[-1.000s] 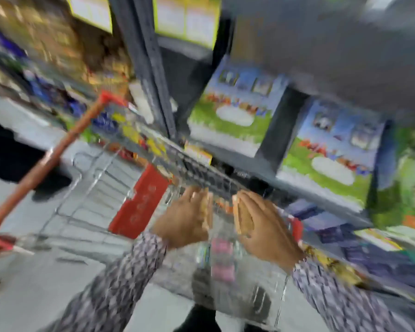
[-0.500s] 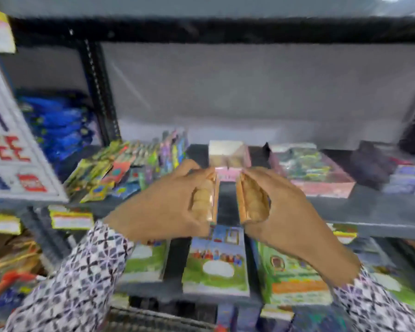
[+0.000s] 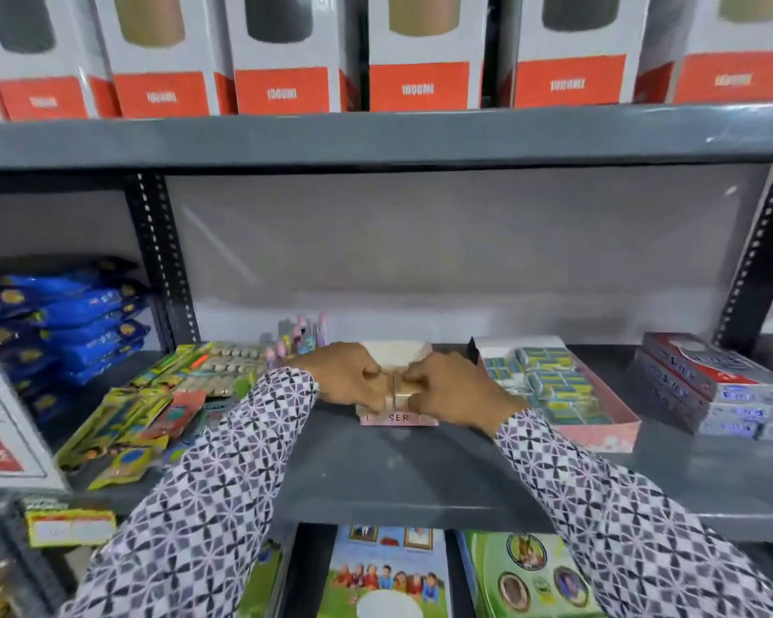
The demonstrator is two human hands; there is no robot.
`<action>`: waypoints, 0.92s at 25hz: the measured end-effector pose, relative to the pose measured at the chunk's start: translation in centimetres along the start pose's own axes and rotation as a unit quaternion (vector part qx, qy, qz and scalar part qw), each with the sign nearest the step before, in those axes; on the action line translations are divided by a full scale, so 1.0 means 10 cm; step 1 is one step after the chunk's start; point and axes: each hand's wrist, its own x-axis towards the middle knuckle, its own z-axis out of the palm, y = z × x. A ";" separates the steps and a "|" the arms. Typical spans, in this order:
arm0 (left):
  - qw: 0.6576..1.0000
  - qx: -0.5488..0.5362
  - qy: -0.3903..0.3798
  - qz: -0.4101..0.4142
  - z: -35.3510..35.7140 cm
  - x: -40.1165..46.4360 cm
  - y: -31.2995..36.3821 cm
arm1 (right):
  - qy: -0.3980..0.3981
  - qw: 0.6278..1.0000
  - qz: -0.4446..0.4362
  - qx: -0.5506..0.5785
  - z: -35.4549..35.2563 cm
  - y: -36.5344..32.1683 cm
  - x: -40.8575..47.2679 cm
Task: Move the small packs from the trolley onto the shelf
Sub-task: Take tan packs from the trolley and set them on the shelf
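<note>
We find the left hand (image 3: 347,377) and right hand (image 3: 454,390) each grasping a small pack (image 3: 401,393) over the pink eraser box (image 3: 398,419) at 12 o'clock on the shelf (image 3: 420,479). Packs risk jamming or tipping the box if released unevenly.

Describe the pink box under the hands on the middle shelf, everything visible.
The pink box looks like thin card, an open-topped display tray. Its front lip carries partly hidden letters ending in "SER"; a pale back flap rises behind. It sits flat on the grey shelf, mid-bay. The left hand and right hand press two small packs together over it, hiding its contents.
</note>
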 end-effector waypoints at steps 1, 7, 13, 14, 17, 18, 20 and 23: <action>0.999 -0.031 0.015 0.007 0.05 0.00 -0.06 | 0.022 1.000 -0.009 -0.002 0.06 0.06 0.01; 0.982 -0.092 0.162 0.030 0.23 0.03 -0.11 | 0.148 0.989 -0.022 -0.009 0.23 0.18 0.11; 0.982 -0.053 0.180 0.029 0.32 -0.01 -0.03 | 0.155 0.986 -0.013 -0.055 0.24 0.12 0.12; 0.980 -0.059 0.188 0.032 0.32 -0.08 -0.03 | 0.171 0.983 -0.025 -0.055 0.23 0.09 0.06; 0.960 -0.070 0.267 0.037 0.39 -0.56 0.04 | 0.237 0.965 -0.098 -0.063 0.30 -0.11 -0.29; 0.953 -0.061 0.294 0.042 0.47 -0.85 0.05 | 0.256 0.955 -0.138 -0.055 0.38 -0.21 -0.45; 0.943 -0.051 0.328 0.038 0.68 -1.51 0.05 | 0.273 0.939 -0.209 -0.017 0.61 -0.38 -0.82; 0.953 -0.064 0.295 -0.033 1.19 -2.46 -0.19 | 0.222 0.930 -0.290 0.040 1.20 -0.61 -1.35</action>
